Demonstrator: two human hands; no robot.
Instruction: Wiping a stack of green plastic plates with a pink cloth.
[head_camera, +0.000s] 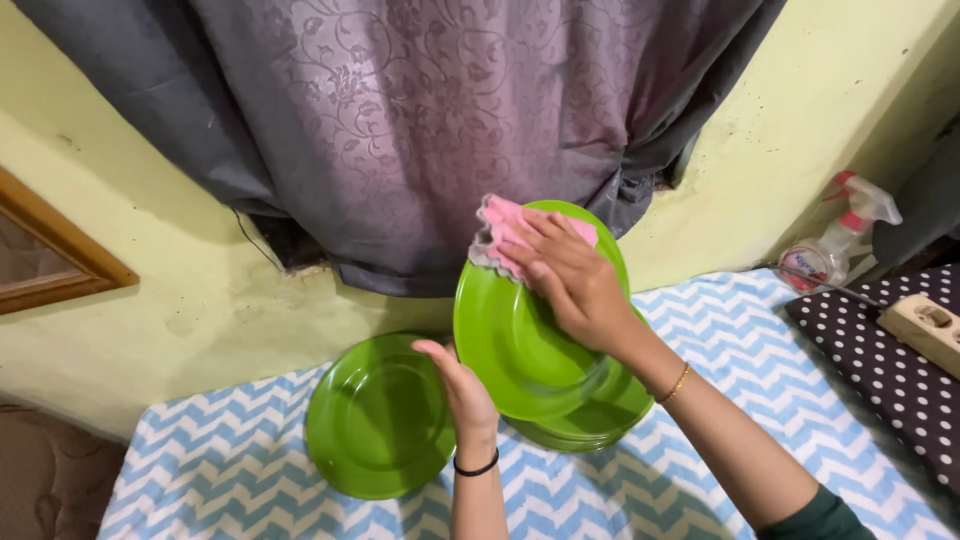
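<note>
My left hand (462, 388) grips the lower left rim of a green plate (510, 340) and holds it tilted up off the surface. My right hand (578, 282) presses a pink cloth (497, 228) flat against the upper face of that plate. Under the raised plate lies a stack of green plates (600, 420). Another green plate (375, 418) lies flat to the left, just beside my left hand.
The plates rest on a blue and white zigzag cloth (250, 470). A spray bottle (840, 240) stands at the right by the yellow wall. A dotted dark cushion (890, 370) carries a power strip (925, 325). A grey-purple curtain (420, 120) hangs behind.
</note>
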